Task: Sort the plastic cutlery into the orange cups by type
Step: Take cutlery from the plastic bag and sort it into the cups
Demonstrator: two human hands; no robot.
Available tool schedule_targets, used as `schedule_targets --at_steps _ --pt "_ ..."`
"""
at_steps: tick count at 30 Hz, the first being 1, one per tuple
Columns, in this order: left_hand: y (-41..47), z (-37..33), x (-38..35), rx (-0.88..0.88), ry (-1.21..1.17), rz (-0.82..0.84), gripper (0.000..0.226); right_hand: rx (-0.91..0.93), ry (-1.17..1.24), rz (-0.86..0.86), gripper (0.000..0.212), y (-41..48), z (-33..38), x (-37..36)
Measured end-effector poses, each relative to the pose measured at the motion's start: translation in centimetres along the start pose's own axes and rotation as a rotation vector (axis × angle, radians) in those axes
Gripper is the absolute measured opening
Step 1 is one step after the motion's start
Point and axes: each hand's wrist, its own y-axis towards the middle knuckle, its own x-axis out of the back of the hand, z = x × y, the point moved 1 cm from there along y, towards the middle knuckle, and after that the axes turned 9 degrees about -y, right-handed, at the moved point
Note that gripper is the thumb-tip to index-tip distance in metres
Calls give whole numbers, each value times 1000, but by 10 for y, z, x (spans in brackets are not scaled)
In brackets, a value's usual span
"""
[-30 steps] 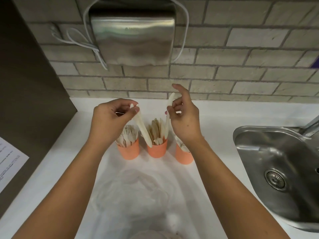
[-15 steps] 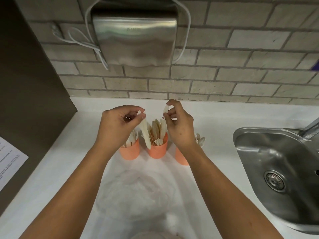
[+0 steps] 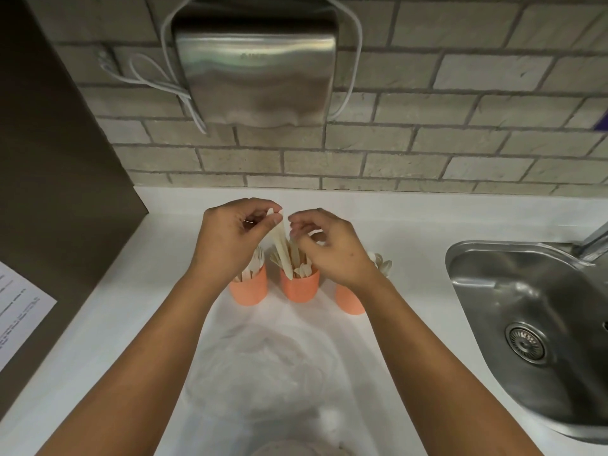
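Head view: the left grip pinches the upper end of a plastic knife. The knife's lower tip reaches the rim of the middle orange cup, which holds other knives. The right grip is curled just above the same cup; whether it holds anything cannot be told. The left cup contains forks and the right cup contains spoons. All three cups stand on the white tabletop.

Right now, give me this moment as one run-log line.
left hand: pinches cutlery piece, tip at middle cup | right hand: curled beside it, grip unclear
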Motion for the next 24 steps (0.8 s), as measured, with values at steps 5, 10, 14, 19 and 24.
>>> schedule_targets --at_steps 5,10,14,19,24 --pt "2 -6 -10 9 -62 22 14 -31 163 -28 15 -3 4 0" --pt "3 -7 -9 20 -91 -19 17 -40 140 -175 9 -4 7 15" --pt "5 -10 -2 -10 -80 -51 16 9 82 -364 12 1 11 25" --pt "4 -10 2 -43 -18 -51 16 132 -93 -386 39 4 10 22" --pt "1 -9 2 -58 -2 -54 16 264 -221 -462 30 7 1 8"
